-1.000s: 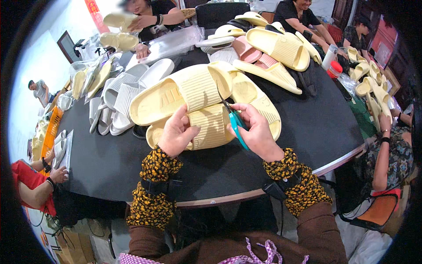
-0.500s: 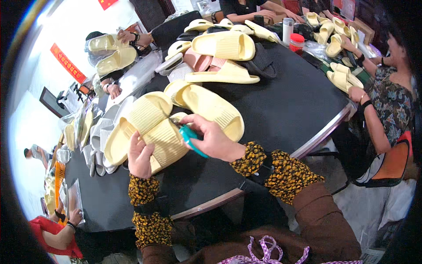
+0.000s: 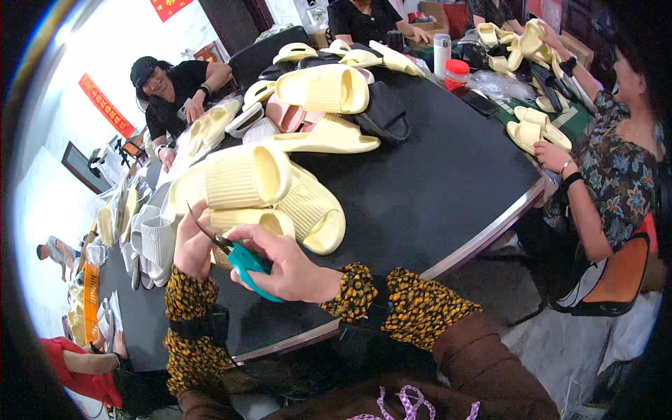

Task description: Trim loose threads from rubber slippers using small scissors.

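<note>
My left hand [image 3: 190,245] grips a pair of pale yellow slides by their near left side, its fingertips partly hidden. The upper slide [image 3: 227,176] has a ribbed strap and lies above the lower slide [image 3: 234,220]. In my right hand [image 3: 297,271] are teal-handled scissors [image 3: 246,267]. Their dark curved blades point up and left, in front of my left hand and near the slides. Just behind the pair, another yellow ribbed slide [image 3: 308,210] rests on the black table [image 3: 434,175].
A heap of slides, including a large yellow slide [image 3: 318,89] and a black slide [image 3: 385,112], stands farther back. Grey slides [image 3: 152,231] lie at left. A white bottle [image 3: 442,56] and red-lidded jar [image 3: 456,73] stand behind. Several people sit around, handling slides.
My right hand has drawn the scissors left and down, away from between the slides. The held pair has turned and shifted. Across the table, a person has lowered bagged slides to the tabletop.
</note>
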### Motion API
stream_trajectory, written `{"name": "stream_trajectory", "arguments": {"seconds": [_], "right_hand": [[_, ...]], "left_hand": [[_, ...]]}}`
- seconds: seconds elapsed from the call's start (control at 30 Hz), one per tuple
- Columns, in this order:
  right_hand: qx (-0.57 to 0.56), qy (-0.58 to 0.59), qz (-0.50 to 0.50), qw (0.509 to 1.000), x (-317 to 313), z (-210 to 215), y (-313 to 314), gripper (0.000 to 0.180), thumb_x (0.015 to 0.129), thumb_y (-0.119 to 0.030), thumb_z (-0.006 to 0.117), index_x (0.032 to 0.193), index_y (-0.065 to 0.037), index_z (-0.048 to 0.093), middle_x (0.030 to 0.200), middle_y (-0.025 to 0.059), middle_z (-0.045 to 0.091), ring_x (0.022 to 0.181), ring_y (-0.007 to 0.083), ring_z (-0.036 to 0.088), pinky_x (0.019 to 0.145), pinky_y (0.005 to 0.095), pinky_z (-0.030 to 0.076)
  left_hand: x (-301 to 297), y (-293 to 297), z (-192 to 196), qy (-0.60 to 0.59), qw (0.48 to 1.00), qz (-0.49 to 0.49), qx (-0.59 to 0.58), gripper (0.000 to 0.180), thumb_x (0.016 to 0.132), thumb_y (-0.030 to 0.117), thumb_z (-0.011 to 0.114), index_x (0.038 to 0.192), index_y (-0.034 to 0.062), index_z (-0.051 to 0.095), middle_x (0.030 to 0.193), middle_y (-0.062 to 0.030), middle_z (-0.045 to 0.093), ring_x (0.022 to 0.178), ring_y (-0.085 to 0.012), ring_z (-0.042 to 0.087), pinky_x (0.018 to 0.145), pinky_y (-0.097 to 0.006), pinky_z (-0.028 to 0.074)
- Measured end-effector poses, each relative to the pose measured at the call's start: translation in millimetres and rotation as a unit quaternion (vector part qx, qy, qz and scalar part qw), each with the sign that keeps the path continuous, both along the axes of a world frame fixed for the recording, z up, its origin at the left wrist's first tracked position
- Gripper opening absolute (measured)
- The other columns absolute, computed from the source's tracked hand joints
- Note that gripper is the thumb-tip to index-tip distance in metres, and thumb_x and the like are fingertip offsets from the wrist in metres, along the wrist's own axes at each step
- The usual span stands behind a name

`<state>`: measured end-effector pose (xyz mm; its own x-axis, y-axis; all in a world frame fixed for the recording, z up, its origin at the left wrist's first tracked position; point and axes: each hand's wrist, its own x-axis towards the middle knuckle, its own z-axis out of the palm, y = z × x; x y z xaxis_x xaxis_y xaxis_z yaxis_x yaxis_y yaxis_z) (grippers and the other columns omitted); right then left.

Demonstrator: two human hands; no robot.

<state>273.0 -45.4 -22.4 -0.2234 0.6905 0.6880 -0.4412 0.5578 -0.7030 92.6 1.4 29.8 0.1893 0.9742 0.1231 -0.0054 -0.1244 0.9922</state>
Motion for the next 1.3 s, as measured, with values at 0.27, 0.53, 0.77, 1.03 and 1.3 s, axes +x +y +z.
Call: {"name": "stream_trajectory", "arguments": {"seconds": [0.27,0.53,0.77,1.03,1.3], "right_hand": [[-0.085,0.143,0.011,0.986,16.0,10.1,4.4,0.050,0.080,0.004,0.062,0.124,-0.004,0.039,0.089,0.0023,0.054,0.080,0.0069,0.054,0.071,0.0204,0.043],[-0.117,0.127,-0.033,0.985,16.4,0.4,11.0,0.050,0.078,0.003,0.064,0.122,-0.005,0.041,0.083,0.0008,0.053,0.075,0.0053,0.051,0.065,0.0193,0.043],[-0.089,0.106,-0.025,0.990,12.0,-5.0,5.0,0.046,0.079,0.001,0.065,0.120,-0.004,0.043,0.085,0.0007,0.053,0.072,0.0040,0.050,0.062,0.0198,0.042],[-0.186,0.184,-0.113,0.959,36.3,9.9,24.9,0.042,0.082,0.002,0.057,0.121,-0.001,0.043,0.083,0.0067,0.059,0.065,0.0070,0.054,0.054,0.0198,0.044],[-0.128,-0.211,-0.362,0.899,43.1,-7.7,50.7,0.038,0.078,-0.014,0.065,0.111,-0.004,0.049,0.086,0.0145,0.061,0.075,0.0272,0.062,0.069,0.0378,0.050]], "left_hand": [[72.8,38.2,22.5,0.056,0.992,-0.110,-0.002,0.041,0.081,-0.001,0.053,0.121,-0.0040,0.045,0.100,-0.0087,0.064,0.084,-0.0125,0.062,0.072,-0.023,0.049],[53.4,68.7,62.4,0.099,0.988,0.010,0.117,0.050,0.074,-0.005,0.048,0.123,-0.0039,0.044,0.092,-0.0061,0.064,0.069,-0.0076,0.056,0.063,-0.019,0.043],[-13.8,79.3,105.0,0.173,0.959,0.161,0.158,0.054,0.073,-0.001,0.045,0.127,-0.0055,0.043,0.087,-0.0046,0.059,0.063,-0.0060,0.050,0.054,-0.018,0.039],[-123.0,73.3,65.1,0.310,0.922,0.214,0.091,0.044,0.075,0.001,0.045,0.118,-0.0038,0.051,0.064,0.0022,0.050,0.050,-0.0046,0.044,0.045,-0.020,0.034],[-126.8,94.4,13.3,0.543,0.797,0.196,0.178,0.046,0.073,0.003,0.052,0.118,0.0078,0.056,0.079,-0.0098,0.058,0.070,-0.0187,0.056,0.065,-0.032,0.047]]}}
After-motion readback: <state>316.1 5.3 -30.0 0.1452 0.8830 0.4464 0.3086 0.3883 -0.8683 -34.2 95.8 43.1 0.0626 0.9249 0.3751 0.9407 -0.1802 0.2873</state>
